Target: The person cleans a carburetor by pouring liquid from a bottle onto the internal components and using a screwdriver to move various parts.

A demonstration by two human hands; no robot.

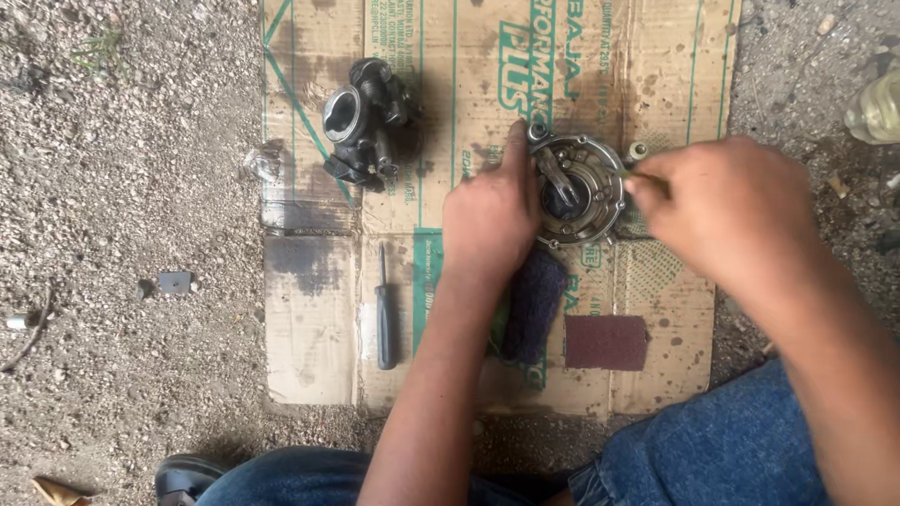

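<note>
The left hand [489,220] covers the near-left rim of the round metal part [579,187]; whether its fingers grip or merely press there cannot be told. The right hand [736,211] hides most of a thin tool [645,177], so its kind and length stay unknown. A dark cloth [534,305] lies partly under the left forearm. A pale bottle [877,108] is cut by the right edge. A shoe [183,476] and both knees are cut by the bottom edge. Small bits on the gravel [112,234] at the left are too small to identify.
</note>
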